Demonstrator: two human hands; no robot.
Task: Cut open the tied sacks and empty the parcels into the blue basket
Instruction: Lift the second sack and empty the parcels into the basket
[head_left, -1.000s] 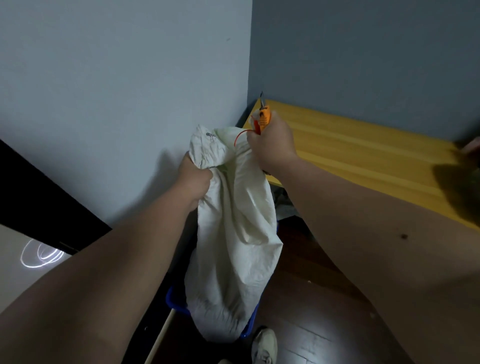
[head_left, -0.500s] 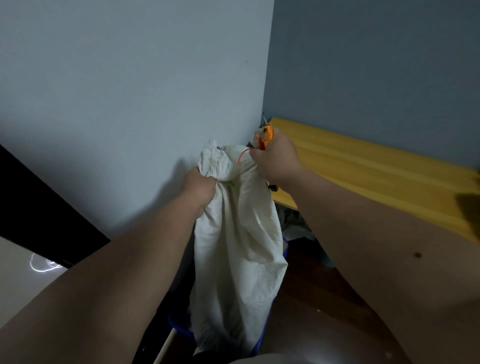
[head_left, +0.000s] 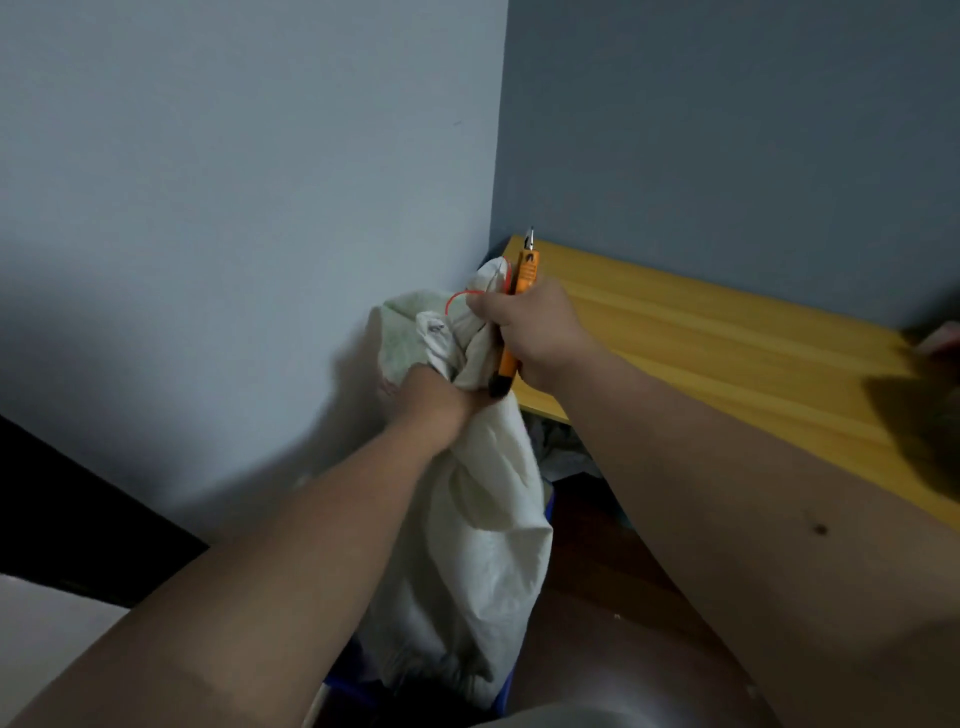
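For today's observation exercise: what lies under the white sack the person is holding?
Under the white sack, bits of the blue basket rim show on both sides. The sack covers the basket's inside, so any parcels there cannot be seen.

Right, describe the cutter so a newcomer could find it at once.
Start at the yellow tabletop in the wall corner. At its near left end, the right hand grips the cutter upright against the top of the white sack. It is the only orange thing, a slim handle with small metal blades poking up, beside a thin red tie.
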